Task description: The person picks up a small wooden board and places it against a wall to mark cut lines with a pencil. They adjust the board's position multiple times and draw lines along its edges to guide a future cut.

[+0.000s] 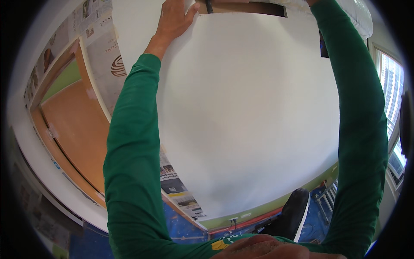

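My left hand (174, 19) rests against a large white wall panel (250, 99) at the top of the view. Its thumb is stretched out toward a rectangular opening (263, 9), and its other fingertips are cut off by the upper edge. Inside the opening are a brown surface and a dark upright strip (209, 6). My right arm (360, 99), in a green sleeve, reaches up beside clear plastic sheeting (360, 19). Only a sliver of skin past the right cuff shows, so that hand's fingers are hidden.
An orange-brown door (77, 125) and newspaper sheets (101, 56) are at left. Below lie blue floor covering (183, 224), red tubing (258, 219), a black shoe (290, 211) and a metal ladder (328, 196). A socket with plugs (234, 221) sits low down; a window (391, 86) is at right.
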`<action>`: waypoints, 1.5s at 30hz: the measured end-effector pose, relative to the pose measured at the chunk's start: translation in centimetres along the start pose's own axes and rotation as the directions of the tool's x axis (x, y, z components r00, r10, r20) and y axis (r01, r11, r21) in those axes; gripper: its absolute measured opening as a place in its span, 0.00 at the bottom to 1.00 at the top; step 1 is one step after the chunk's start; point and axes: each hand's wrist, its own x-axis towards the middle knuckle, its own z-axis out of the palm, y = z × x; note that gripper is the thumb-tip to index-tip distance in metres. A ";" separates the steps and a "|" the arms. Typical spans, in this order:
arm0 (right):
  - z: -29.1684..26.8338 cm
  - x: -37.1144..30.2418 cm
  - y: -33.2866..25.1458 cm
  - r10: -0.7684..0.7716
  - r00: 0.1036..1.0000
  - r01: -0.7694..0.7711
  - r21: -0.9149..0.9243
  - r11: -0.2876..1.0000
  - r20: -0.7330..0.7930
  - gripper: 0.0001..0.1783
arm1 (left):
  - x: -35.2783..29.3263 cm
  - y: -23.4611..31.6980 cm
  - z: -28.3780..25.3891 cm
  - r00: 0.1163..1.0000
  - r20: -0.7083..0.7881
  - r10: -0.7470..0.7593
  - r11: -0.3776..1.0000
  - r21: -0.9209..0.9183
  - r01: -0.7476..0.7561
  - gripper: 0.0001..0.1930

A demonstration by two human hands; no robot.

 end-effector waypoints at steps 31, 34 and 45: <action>3.3 -3.3 5.9 0.164 0.917 -0.192 0.044 0.980 0.364 0.21 | 9.4 5.6 0.4 0.900 0.268 -0.343 0.776 -0.460 0.433 0.26; 3.3 -3.7 7.7 0.215 0.899 -0.259 0.066 0.964 0.381 0.20 | 9.6 7.3 1.8 0.860 0.318 -0.400 0.687 -0.517 0.510 0.26; 1.6 -2.0 6.0 0.251 0.817 -0.281 -0.021 0.959 0.518 0.21 | 10.9 8.1 0.2 0.825 0.215 -0.523 0.567 -0.635 0.525 0.34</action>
